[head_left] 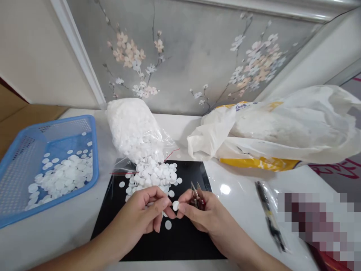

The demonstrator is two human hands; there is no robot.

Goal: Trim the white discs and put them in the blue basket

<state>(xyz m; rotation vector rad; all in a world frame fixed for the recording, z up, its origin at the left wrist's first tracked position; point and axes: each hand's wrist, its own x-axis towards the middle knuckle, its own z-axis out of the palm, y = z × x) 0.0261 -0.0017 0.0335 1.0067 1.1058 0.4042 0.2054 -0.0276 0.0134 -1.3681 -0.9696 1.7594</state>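
Head view: right hand (205,210) pinched a round white disc (176,205) alongside red-handled metal scissors (201,203), whose slippage risked cuts; left hand (146,210) grip was indeterminable.

Scissors (195,190), metal-bladed; around the smooth mat (169,246): basket (95,158), perforated plastic, 10 o'clock; clear bag (132,126), glossy film, 11 o'clock; carrier (282,130), creased plastic, 2 o'clock.

Looks like someone's home tbh: blossom-print wall panel (180,56) in pale moulding (80,52), glossy white table (237,195) below.
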